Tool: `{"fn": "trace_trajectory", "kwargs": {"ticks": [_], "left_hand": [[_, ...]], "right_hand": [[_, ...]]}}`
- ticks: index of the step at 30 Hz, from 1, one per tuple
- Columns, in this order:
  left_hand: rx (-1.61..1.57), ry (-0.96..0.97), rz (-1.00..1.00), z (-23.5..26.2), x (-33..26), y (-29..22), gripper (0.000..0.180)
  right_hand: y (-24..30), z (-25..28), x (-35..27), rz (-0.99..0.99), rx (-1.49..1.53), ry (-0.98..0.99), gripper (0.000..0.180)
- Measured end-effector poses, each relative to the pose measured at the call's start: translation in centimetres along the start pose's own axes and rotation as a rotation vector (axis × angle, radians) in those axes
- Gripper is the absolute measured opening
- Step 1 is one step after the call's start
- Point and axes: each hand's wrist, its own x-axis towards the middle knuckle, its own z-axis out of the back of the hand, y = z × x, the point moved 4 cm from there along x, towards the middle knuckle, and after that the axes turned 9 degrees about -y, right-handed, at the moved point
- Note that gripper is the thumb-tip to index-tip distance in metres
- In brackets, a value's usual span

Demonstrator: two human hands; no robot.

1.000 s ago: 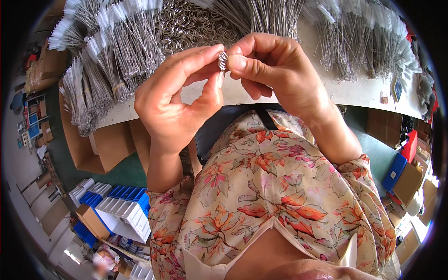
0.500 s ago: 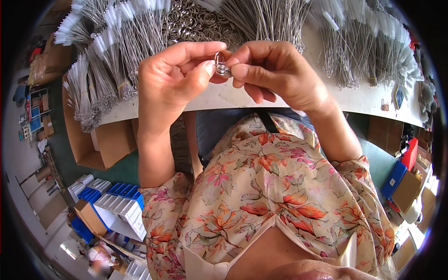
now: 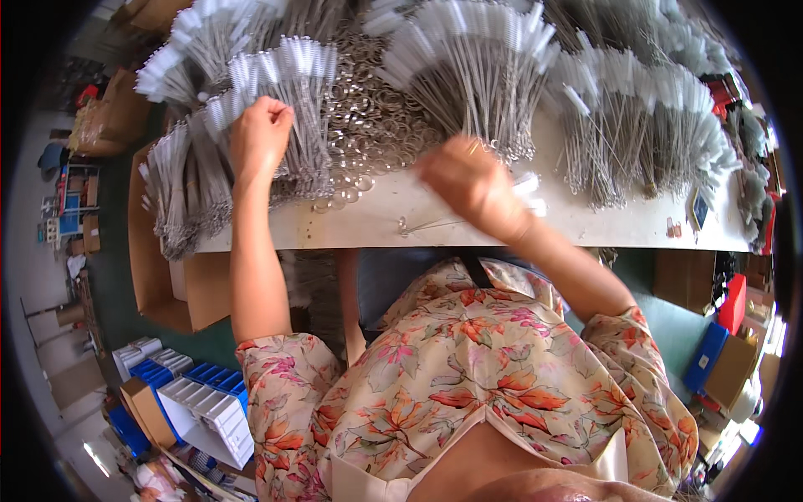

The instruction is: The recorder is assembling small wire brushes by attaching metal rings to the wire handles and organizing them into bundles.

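My left hand (image 3: 263, 140) is raised at the left, in front of upright wire brushes (image 3: 299, 92) with white bristle tips. Its fingers are curled together; whatever they pinch, if anything, is hidden. Smeared by motion, my right hand (image 3: 473, 180) hovers above the table's front part, close to a middle bundle of wire brushes (image 3: 485, 75). Below it lie a few loose wire brushes (image 3: 435, 224), their looped end at the left and white bristles showing past my right wrist. A heap of metal split rings (image 3: 368, 117) spreads between the bundles.
More brush bundles (image 3: 619, 117) cover the right of the white table (image 3: 335, 230). An open cardboard box (image 3: 205, 293) stands below its left edge. White and blue plastic bins (image 3: 205, 410) are at lower left. A small clear piece (image 3: 674, 227) lies near the right edge.
My hands have come apart from the ringed brush wires they held together. My left hand moved left towards the bundles, my right hand right and down. Loose brushes now lie on the table.
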Motion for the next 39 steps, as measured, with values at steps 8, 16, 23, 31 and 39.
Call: {"fn": "trace_trajectory", "kwargs": {"ticks": [8,16,23,31,39], "left_hand": [[0.089,-0.026,0.071,-0.2,1.0,-0.3,0.022],[-0.202,-0.250,0.157,1.0,0.4,0.9,0.015],[-0.861,-0.629,0.156,8.4,2.9,8.1,0.019],[-0.325,0.161,0.313,3.5,4.6,22.4,0.022],[-0.334,0.149,0.450,3.7,5.9,27.0,0.013]], "right_hand": [[-9.1,-0.4,7.6,-0.426,-0.486,0.339,0.022],[-11.8,5.3,7.4,-0.738,0.240,-0.392,0.026],[-14.1,15.8,-1.3,-0.748,0.002,-0.281,0.017],[-14.5,16.0,-7.3,-0.911,-0.557,0.237,0.023],[-14.2,25.0,-4.0,-0.842,-0.291,-0.405,0.023]]}}
